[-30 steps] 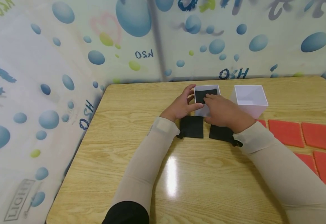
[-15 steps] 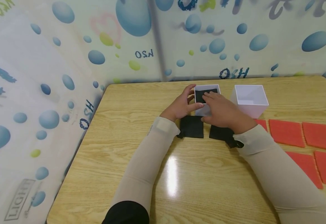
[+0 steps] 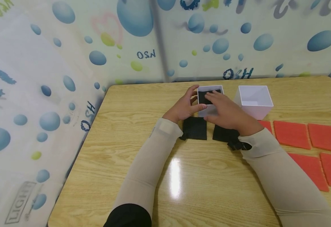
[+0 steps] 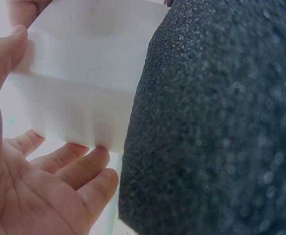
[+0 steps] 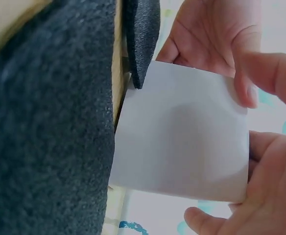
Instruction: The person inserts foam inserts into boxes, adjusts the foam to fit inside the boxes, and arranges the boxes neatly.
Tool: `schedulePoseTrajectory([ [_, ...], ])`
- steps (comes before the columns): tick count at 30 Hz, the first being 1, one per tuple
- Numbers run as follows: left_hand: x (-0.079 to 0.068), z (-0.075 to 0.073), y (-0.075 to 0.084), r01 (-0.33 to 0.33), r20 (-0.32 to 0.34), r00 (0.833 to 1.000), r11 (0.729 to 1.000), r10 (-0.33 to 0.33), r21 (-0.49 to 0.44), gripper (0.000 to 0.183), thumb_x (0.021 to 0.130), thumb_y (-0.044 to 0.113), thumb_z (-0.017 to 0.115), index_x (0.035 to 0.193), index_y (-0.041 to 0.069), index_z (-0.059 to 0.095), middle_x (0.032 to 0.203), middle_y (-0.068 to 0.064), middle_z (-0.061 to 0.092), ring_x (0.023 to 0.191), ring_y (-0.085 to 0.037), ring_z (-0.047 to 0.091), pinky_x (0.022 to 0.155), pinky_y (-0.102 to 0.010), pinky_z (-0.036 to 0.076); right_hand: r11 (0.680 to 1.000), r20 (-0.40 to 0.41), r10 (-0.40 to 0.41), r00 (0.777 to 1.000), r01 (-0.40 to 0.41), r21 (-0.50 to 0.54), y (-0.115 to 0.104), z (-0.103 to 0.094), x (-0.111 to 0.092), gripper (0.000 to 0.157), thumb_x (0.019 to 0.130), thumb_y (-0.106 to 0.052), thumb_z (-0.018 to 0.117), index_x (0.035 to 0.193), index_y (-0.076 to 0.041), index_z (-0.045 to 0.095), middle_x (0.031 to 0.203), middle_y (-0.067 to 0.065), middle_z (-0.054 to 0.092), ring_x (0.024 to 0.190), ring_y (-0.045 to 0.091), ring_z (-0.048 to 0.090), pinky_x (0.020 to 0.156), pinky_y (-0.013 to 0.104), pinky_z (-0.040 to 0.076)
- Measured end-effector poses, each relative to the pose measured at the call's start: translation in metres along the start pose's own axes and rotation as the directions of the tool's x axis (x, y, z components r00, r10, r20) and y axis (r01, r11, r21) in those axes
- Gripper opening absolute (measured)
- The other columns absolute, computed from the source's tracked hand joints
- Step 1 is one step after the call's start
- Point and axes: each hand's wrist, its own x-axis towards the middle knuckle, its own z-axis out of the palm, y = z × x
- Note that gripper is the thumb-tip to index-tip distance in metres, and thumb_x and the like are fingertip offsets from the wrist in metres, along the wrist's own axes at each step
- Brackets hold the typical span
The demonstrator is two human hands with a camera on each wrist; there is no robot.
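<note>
Right hand [image 3: 225, 110] moves tiny bit, straight fingers touching black square [image 3: 203, 98] inside white box [image 3: 210, 111]. Left hand [image 3: 184, 107] grips box. Some black in; two black squares [image 3: 194, 128], red squares [image 3: 292, 134] seem left, lying on table [image 3: 111, 142].

the right fingers [image 3: 213, 97] have edged left; the sleeve [image 3: 281, 179] bares more red square [image 3: 313, 166].

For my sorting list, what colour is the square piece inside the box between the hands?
The square piece is black, seen best in the head view.
</note>
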Motion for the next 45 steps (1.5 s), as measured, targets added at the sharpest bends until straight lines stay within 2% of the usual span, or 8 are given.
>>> schedulePoseTrajectory([
  [5,0.0,0.001,0.0,0.015,-0.005,1.0,1.0,-0.015,-0.014,0.095,0.099,0.03,0.076,0.169,0.024,0.011,0.173,-0.009,0.023,0.16,-0.031,0.027,0.129,-0.04,0.027,0.998,-0.071,0.026,0.997,-0.022,0.053,-0.007,-0.007,-0.008,0.078,0.099,-0.025,0.07,0.162,0.001,0.033,0.17,0.024,0.029,0.158,0.045,0.023,0.125,0.066,0.024],
  [10,-0.001,0.002,0.001,0.014,-0.008,1.0,0.999,-0.014,-0.031,0.094,0.099,0.03,0.076,0.168,0.027,0.012,0.171,-0.007,0.025,0.16,-0.028,0.028,0.129,-0.038,0.028,0.999,-0.179,0.035,0.983,-0.031,0.025,-0.03,-0.017,-0.024,0.06,0.098,-0.027,0.07,0.149,0.001,0.053,0.151,0.022,0.052,0.141,0.042,0.046,0.118,0.062,0.039],
  [12,-0.001,0.002,0.001,0.018,-0.01,1.0,1.0,-0.019,-0.016,0.094,0.1,0.031,0.076,0.168,0.027,0.012,0.171,-0.008,0.026,0.16,-0.03,0.028,0.129,-0.039,0.028,0.999,-0.155,0.039,0.987,-0.036,0.023,-0.04,-0.019,-0.03,0.051,0.098,-0.028,0.072,0.14,0.0,0.061,0.137,0.019,0.06,0.127,0.038,0.055,0.11,0.06,0.047],
  [15,-0.002,0.001,0.001,0.027,-0.014,1.0,1.0,-0.027,-0.007,0.094,0.1,0.031,0.075,0.168,0.026,0.011,0.171,-0.01,0.027,0.16,-0.032,0.028,0.128,-0.041,0.029,0.998,-0.028,0.057,0.998,-0.057,-0.005,-0.048,-0.017,-0.031,0.048,0.097,-0.033,0.074,0.134,-0.002,0.066,0.121,0.015,0.067,0.109,0.031,0.063,0.098,0.055,0.054],
  [19,-0.002,0.002,0.0,0.03,-0.02,0.999,0.999,-0.03,-0.016,0.095,0.099,0.03,0.077,0.168,0.027,0.012,0.171,-0.009,0.028,0.16,-0.033,0.029,0.128,-0.043,0.03,0.994,0.144,0.071,0.987,-0.058,-0.092,-0.044,-0.005,-0.024,0.059,0.093,-0.039,0.079,0.136,-0.001,0.066,0.111,0.012,0.073,0.098,0.026,0.066,0.091,0.052,0.057],
  [23,-0.003,0.002,0.0,0.048,-0.023,0.999,0.999,-0.049,-0.023,0.096,0.098,0.032,0.078,0.168,0.031,0.013,0.172,-0.006,0.028,0.159,-0.031,0.03,0.128,-0.045,0.03,0.988,0.221,0.097,0.97,-0.067,-0.142,-0.037,0.008,-0.019,0.068,0.088,-0.042,0.084,0.136,0.003,0.065,0.111,0.012,0.075,0.095,0.026,0.066,0.093,0.052,0.057],
  [35,0.0,0.0,0.002,0.025,-0.011,1.0,1.0,-0.025,-0.012,0.098,0.098,0.03,0.077,0.169,0.021,0.01,0.173,-0.01,0.025,0.16,-0.033,0.028,0.129,-0.042,0.027,0.989,0.211,0.094,0.973,-0.066,-0.134,-0.035,0.025,-0.018,0.066,0.083,-0.037,0.09,0.129,0.001,0.063,0.115,0.014,0.073,0.094,0.026,0.066,0.091,0.051,0.056],
  [45,0.0,0.0,0.002,0.036,-0.009,0.999,0.999,-0.036,-0.03,0.097,0.098,0.028,0.077,0.169,0.024,0.01,0.173,-0.01,0.024,0.16,-0.033,0.027,0.129,-0.042,0.026,0.991,0.221,0.092,0.971,-0.069,-0.112,-0.033,0.028,-0.016,0.068,0.082,-0.037,0.09,0.13,0.001,0.06,0.117,0.015,0.073,0.097,0.026,0.067,0.094,0.052,0.056],
])
